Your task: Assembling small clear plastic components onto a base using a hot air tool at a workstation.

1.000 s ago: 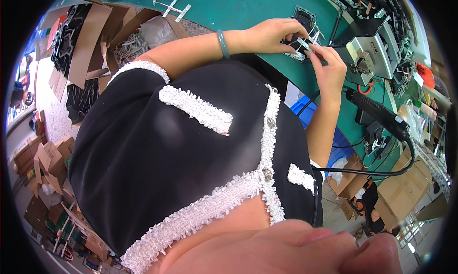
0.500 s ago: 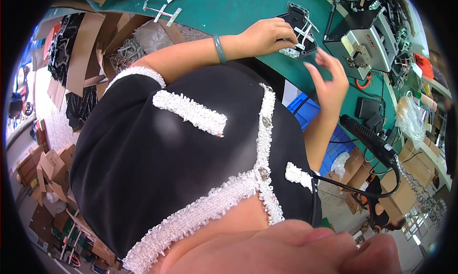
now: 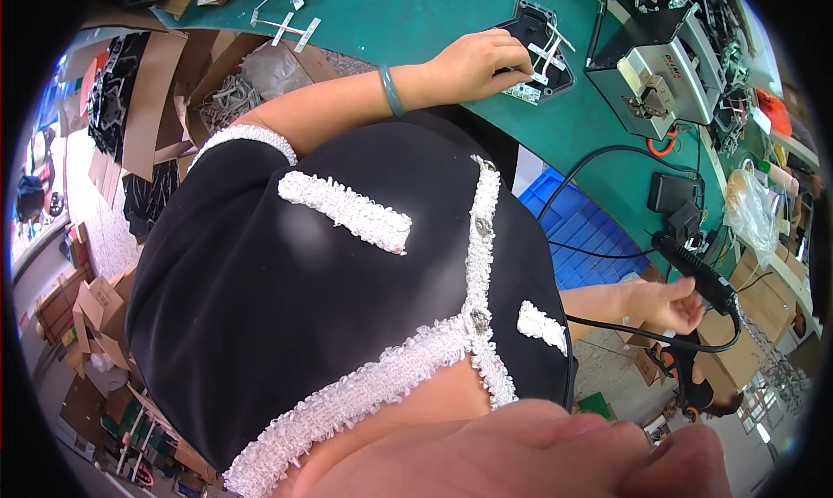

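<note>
A black angular plastic housing (image 3: 536, 31) lies on the green bench top, with white LED strips (image 3: 523, 92) and thin wires on it. My left hand (image 3: 482, 66) rests at the housing's near left side, its fingers and thumb closed on one of these strips; the fingertips are partly hidden. Out to the right, past the bench edge, my right hand (image 3: 666, 305) has its fingers loosely bent and the thumb apart, with nothing visible in it. Close beside it is a long black corded tool (image 3: 694, 268), which looks like an electric screwdriver.
A grey box-shaped machine (image 3: 652, 73) stands right of the housing, orange scissor-like handles (image 3: 662, 144) beside it. Another wired strip set (image 3: 295, 31) lies at the far left. A blue crate (image 3: 577, 229) sits below the bench edge. Black cables loop near my right arm; cardboard boxes (image 3: 156, 99) stand left.
My right hand has moved from beside the housing down and right to the black corded tool. The tool has shifted slightly right and down. My left hand stays at the housing.
</note>
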{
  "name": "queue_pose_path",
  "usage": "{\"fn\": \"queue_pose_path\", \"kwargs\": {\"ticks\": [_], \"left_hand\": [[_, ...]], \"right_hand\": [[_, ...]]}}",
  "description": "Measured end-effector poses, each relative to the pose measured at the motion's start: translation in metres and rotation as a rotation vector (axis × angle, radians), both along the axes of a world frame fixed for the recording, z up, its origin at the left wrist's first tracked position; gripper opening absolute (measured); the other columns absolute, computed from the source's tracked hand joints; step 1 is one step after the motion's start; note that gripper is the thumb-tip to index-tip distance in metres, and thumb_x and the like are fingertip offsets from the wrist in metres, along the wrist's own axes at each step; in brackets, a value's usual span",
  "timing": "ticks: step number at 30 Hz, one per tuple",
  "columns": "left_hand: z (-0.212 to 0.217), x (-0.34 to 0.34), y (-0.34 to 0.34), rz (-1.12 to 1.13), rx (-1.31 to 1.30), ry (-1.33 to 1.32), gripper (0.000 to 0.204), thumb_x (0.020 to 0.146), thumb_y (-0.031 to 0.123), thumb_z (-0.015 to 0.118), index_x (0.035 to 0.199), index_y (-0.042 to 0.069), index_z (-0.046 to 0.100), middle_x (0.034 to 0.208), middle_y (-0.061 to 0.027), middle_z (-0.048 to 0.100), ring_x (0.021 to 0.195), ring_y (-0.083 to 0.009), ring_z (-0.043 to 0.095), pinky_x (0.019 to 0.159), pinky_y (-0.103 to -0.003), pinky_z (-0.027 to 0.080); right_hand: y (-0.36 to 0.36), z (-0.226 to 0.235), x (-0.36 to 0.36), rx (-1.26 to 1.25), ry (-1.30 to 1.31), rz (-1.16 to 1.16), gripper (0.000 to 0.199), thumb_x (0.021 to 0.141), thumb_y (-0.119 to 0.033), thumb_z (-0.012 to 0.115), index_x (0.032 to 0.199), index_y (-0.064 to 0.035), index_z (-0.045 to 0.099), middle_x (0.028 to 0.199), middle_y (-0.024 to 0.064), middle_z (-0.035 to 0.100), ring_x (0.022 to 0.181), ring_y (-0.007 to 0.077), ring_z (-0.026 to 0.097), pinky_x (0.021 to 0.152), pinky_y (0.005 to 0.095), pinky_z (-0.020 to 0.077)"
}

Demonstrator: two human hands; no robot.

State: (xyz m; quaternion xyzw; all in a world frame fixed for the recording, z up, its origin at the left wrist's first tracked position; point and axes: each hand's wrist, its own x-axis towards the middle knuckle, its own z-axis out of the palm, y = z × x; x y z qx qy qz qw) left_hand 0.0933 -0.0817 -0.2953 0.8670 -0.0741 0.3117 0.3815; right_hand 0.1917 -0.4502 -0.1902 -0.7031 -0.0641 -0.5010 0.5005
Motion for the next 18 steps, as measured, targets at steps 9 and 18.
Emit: {"fn": "queue_pose_path", "kwargs": {"ticks": [9, 18], "left_hand": [[0.007, -0.002, -0.001, -0.007, -0.009, 0.007, 0.008, 0.081, 0.010, 0.071, 0.087, 0.007, 0.067, 0.084, -0.0070, 0.065, 0.079, -0.0259, 0.061, 0.071, -0.035, 0.051], [0.009, -0.001, 0.000, -0.016, 0.026, -0.019, 0.009, 0.079, 0.008, 0.072, 0.086, 0.006, 0.065, 0.084, -0.0058, 0.064, 0.079, -0.0253, 0.061, 0.070, -0.035, 0.051]], "right_hand": [[0.048, 0.010, 0.039, -0.210, 0.279, 0.767, 0.066, 0.089, -0.010, 0.066, 0.140, 0.0073, 0.029, 0.097, 0.0205, 0.063, 0.087, 0.0291, 0.066, 0.088, 0.0490, 0.0530], [0.159, 0.035, 0.086, 0.160, 0.141, 0.946, 0.092, 0.078, -0.077, 0.048, 0.137, -0.0076, 0.031, 0.072, 0.0129, 0.058, 0.055, 0.0236, 0.058, 0.057, 0.0406, 0.0562]]}}
